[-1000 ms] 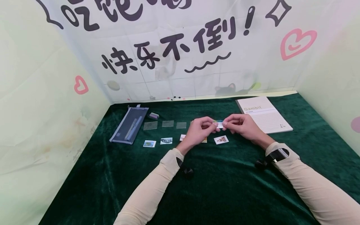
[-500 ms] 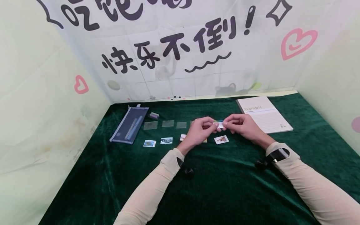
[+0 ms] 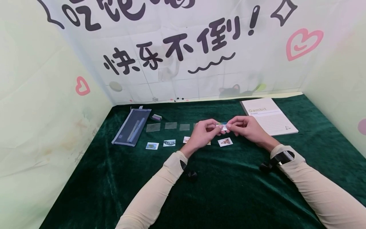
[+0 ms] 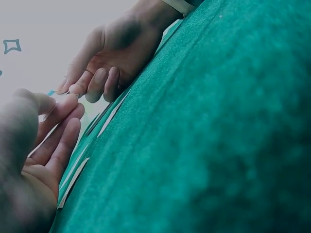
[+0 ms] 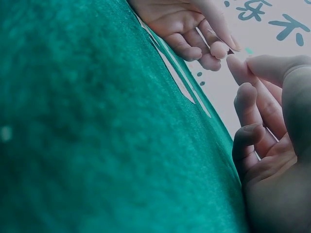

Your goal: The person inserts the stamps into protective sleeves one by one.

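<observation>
A small picture card (image 3: 224,127), white with a blue-green strip along its far edge, is held up between both hands. My left hand (image 3: 203,133) pinches its left end between thumb and index finger. At its right end, the thumb and index finger of my right hand (image 3: 246,128) pinch it too. Below the hands lies a row of similar picture cards, among them a brown-patterned one (image 3: 225,142), a grey-blue one (image 3: 169,143) and one with a green picture (image 3: 152,146). Others are partly hidden by my left hand. Both wrist views show the fingertips meeting at the card's ends.
Small clear plastic sleeves (image 3: 153,128) lie in a row behind the cards. A blue zip pouch (image 3: 120,133) with pens inside and a purple-and-white eraser (image 3: 156,117) are at the left. A notebook (image 3: 278,122) lies back right on the green cloth (image 3: 228,190).
</observation>
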Demonstrator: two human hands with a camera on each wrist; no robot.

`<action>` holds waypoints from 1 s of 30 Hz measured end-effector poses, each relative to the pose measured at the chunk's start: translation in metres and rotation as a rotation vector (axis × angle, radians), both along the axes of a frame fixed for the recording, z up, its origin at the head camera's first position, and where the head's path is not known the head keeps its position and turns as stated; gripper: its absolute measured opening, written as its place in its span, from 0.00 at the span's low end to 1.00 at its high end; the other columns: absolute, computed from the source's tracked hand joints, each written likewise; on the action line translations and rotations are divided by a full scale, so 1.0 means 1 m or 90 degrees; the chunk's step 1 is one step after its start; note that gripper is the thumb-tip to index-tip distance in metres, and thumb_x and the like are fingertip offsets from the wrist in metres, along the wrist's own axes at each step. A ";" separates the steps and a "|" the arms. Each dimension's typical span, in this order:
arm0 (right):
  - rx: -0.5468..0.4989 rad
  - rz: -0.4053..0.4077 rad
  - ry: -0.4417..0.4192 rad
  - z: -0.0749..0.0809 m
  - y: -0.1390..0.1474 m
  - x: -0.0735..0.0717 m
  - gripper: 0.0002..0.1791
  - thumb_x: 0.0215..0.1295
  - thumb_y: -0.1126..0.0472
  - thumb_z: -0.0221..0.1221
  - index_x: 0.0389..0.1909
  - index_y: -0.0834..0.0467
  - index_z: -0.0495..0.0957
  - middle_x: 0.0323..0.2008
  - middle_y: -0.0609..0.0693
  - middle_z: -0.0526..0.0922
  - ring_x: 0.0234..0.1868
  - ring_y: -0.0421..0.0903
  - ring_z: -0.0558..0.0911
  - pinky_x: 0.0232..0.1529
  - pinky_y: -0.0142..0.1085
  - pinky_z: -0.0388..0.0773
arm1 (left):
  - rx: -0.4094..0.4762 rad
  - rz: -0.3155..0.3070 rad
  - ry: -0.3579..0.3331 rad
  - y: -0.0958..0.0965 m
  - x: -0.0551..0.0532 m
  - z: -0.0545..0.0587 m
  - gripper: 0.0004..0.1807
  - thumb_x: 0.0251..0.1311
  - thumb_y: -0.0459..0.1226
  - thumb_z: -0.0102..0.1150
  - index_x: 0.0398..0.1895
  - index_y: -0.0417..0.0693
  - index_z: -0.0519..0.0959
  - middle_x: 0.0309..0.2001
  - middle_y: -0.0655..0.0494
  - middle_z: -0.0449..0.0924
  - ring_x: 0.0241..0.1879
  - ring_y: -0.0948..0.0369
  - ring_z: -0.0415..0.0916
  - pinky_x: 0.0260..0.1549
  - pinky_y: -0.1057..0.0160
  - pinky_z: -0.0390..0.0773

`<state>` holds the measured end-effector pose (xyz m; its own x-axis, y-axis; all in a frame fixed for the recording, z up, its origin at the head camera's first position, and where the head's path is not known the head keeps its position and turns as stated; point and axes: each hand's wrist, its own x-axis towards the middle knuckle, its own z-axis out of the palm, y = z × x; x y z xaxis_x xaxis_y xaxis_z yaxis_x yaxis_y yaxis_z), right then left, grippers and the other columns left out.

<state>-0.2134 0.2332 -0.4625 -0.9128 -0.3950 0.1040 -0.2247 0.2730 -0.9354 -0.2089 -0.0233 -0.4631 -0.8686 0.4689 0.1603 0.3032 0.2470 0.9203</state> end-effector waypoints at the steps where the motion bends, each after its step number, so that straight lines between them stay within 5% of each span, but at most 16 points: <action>1: 0.000 0.000 0.000 0.000 0.000 0.000 0.16 0.80 0.52 0.64 0.54 0.61 0.85 0.38 0.57 0.90 0.29 0.46 0.81 0.34 0.35 0.78 | 0.000 0.000 0.001 0.000 0.000 0.000 0.12 0.80 0.51 0.60 0.52 0.58 0.86 0.43 0.65 0.94 0.46 0.66 0.90 0.53 0.61 0.83; 30: 0.001 0.010 -0.009 0.000 0.000 -0.002 0.16 0.81 0.52 0.63 0.53 0.62 0.84 0.36 0.54 0.91 0.29 0.45 0.80 0.33 0.34 0.78 | 0.006 -0.011 0.013 -0.001 -0.001 0.000 0.11 0.80 0.50 0.61 0.51 0.57 0.87 0.43 0.64 0.94 0.46 0.64 0.90 0.50 0.62 0.83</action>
<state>-0.2155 0.2335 -0.4624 -0.9082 -0.4088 0.0903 -0.2155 0.2715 -0.9380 -0.2102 -0.0242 -0.4632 -0.8569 0.4824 0.1819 0.3255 0.2326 0.9165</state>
